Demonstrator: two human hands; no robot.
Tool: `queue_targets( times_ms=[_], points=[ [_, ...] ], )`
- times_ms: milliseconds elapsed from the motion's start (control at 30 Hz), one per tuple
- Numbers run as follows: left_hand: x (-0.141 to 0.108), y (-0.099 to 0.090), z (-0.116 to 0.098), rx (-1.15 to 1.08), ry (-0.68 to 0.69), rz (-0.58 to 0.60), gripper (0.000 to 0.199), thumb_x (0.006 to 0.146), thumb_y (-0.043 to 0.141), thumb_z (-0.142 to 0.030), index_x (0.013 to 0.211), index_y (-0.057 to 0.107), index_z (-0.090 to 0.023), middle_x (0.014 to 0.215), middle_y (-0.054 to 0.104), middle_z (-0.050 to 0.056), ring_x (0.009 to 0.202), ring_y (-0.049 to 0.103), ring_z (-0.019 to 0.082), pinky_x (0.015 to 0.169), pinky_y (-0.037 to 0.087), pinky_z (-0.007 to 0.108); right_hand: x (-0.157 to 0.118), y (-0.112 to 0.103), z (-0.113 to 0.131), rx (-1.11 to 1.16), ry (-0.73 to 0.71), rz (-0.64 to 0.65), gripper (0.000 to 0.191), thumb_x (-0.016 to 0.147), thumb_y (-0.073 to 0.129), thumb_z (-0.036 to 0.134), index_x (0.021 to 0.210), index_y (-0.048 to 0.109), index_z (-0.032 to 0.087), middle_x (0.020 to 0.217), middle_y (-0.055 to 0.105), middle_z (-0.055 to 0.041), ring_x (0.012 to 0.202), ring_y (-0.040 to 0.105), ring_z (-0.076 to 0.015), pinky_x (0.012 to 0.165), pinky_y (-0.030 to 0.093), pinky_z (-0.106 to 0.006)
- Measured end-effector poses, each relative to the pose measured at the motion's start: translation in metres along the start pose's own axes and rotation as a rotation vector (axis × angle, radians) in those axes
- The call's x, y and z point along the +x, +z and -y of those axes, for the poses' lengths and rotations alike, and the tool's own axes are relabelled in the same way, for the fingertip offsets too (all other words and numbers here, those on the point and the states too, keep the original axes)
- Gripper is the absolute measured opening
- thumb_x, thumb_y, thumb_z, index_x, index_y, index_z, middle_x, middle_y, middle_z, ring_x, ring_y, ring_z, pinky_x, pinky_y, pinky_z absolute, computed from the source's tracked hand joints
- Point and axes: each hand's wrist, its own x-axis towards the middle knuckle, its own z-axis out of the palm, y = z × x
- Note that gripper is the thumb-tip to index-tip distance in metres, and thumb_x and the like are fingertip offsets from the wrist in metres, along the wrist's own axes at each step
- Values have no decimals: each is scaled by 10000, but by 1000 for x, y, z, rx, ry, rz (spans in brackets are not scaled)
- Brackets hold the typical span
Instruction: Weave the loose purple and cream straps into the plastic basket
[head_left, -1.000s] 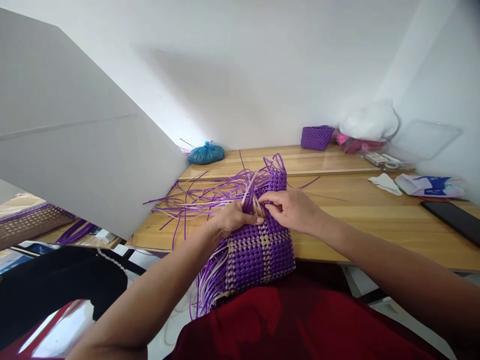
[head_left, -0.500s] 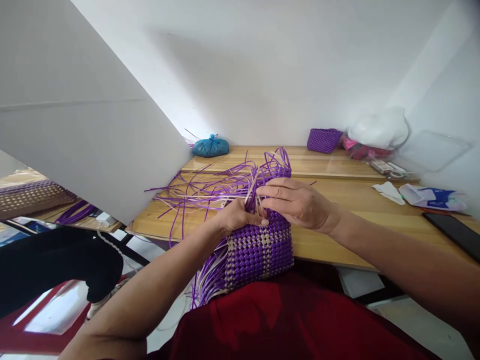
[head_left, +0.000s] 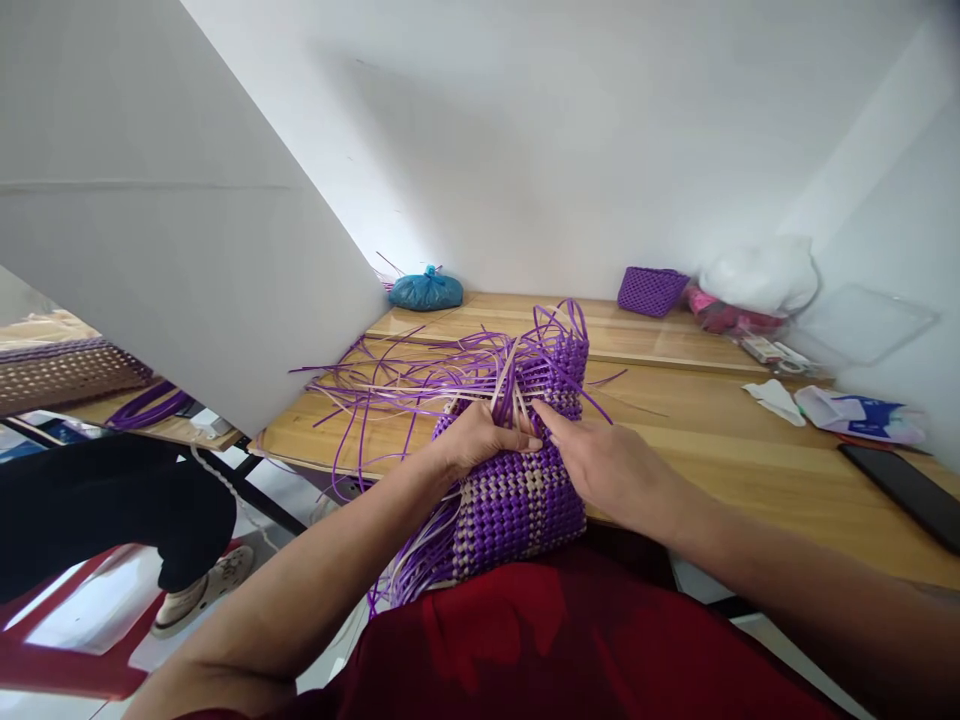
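Note:
A purple and beige woven basket rests between my body and the table edge, with loose strips spreading from its top to the left over the table. My left hand is closed on the basket's upper edge and the base of some strips, thumb lying across the weave. At the right of the same spot, my right hand touches the weave with its index finger stretched out. Its other fingers are curled underneath and mostly hidden. Several purple and beige strips stand up between the two hands.
On the table are a blue bag at the back left, a small purple woven basket, a white bag, scissors, and a black phone at the right. Another person's leg shows at the left.
My right hand has moved down and lowered from the upright strips to the basket's weave, its index finger now extended. My left hand keeps its hold. The view has shifted slightly.

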Motion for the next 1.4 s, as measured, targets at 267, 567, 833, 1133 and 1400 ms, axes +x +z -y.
queue_targets(
  times_ms=[267, 567, 833, 1133, 1400],
  points=[
    [-3, -13, -24, 398, -25, 61, 316, 611, 822, -386, 852, 740, -197, 801, 716, 7, 727, 629, 180, 722, 479, 298, -8, 6, -3, 663, 160, 201, 545, 987, 312, 248, 1531, 277, 271, 757, 667, -5, 530, 598, -106, 568, 479, -246],
    [-6, 9, -9, 27, -75, -115, 205, 535, 829, -214, 675, 699, -140, 679, 672, 9, 610, 572, 126, 667, 453, 274, 2, 23, 8, 1371, 480, 346, 553, 1004, 322, 285, 1542, 195, 309, 718, 664, 0, 439, 621, -98, 396, 402, -166],
    [-10, 18, 2, -191, -82, -192, 373, 546, 868, -297, 847, 720, -133, 807, 713, 42, 720, 628, 158, 752, 476, 298, -1, 21, 9, 1452, 474, 329, 539, 1004, 360, 299, 1528, 232, 318, 716, 666, 2, 465, 637, -98, 404, 408, -152],
    [-8, 21, 7, -69, -5, -242, 261, 556, 833, -276, 721, 701, -122, 731, 692, 28, 644, 594, 146, 704, 472, 301, -6, 20, 16, 1281, 395, 315, 590, 1000, 343, 340, 1546, 118, 335, 754, 651, 11, 541, 658, -118, 486, 474, -209],
    [-17, 21, 3, 297, 109, -331, 303, 629, 806, -388, 644, 603, -164, 622, 596, -12, 575, 511, 123, 574, 402, 264, -97, 25, -37, 381, 300, 253, 333, 979, 361, 382, 841, 611, 209, 730, 676, -65, 671, 650, -226, 648, 491, -370]
  ],
)
